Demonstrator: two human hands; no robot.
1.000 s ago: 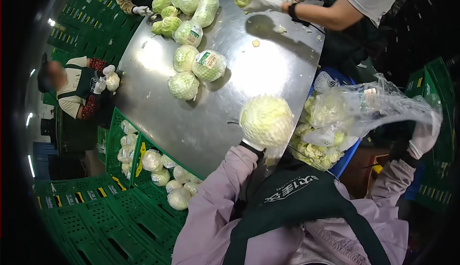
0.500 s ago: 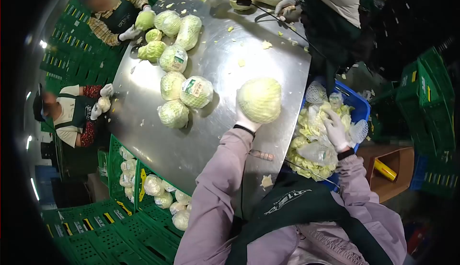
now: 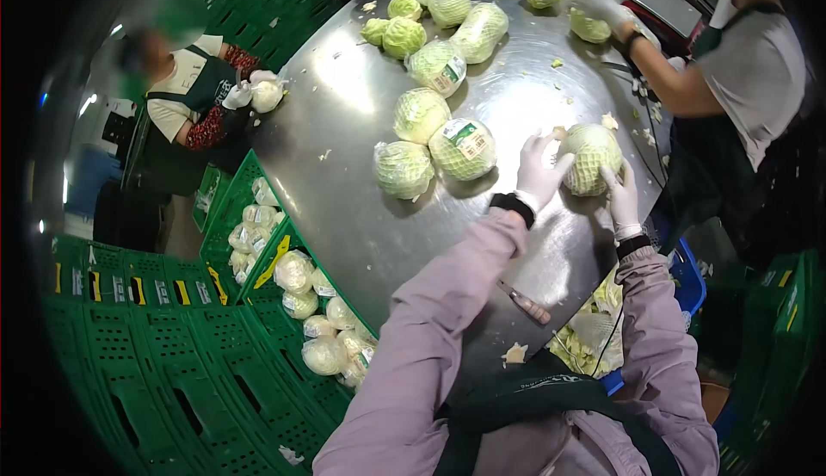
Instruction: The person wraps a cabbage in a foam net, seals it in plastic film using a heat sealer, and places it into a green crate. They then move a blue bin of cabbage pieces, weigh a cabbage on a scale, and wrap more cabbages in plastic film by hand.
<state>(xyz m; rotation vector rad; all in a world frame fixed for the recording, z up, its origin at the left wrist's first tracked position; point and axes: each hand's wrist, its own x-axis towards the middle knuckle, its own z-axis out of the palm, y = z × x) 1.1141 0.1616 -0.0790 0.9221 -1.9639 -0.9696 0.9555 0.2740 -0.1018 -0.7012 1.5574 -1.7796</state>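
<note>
A cabbage (image 3: 592, 159) in a white mesh net rests on the steel table in front of me. My right hand (image 3: 623, 199), in a white glove, curves against its near right side with the fingers on the net. My left hand (image 3: 542, 170), also gloved, is at the cabbage's left side, fingers apart and thumb toward it; whether the thumb touches cannot be made out. Left of that hand stand a labelled netted cabbage (image 3: 463, 149), another netted cabbage (image 3: 403, 170) and a pale cabbage (image 3: 422, 115). A knife (image 3: 527, 304) with a wooden handle lies nearer to me.
A blue crate (image 3: 688, 282) of leaves and nets stands by the table's right edge. Green crates (image 3: 292, 244) with wrapped cabbages adjoin the left edge. More cabbages (image 3: 480, 33) sit farther back. Co-workers stand at the left, the far side and the right (image 3: 740, 71).
My right hand has come up from the blue crate to the cabbage, which now has a net around it. My left hand has shifted to its side. The view has turned.
</note>
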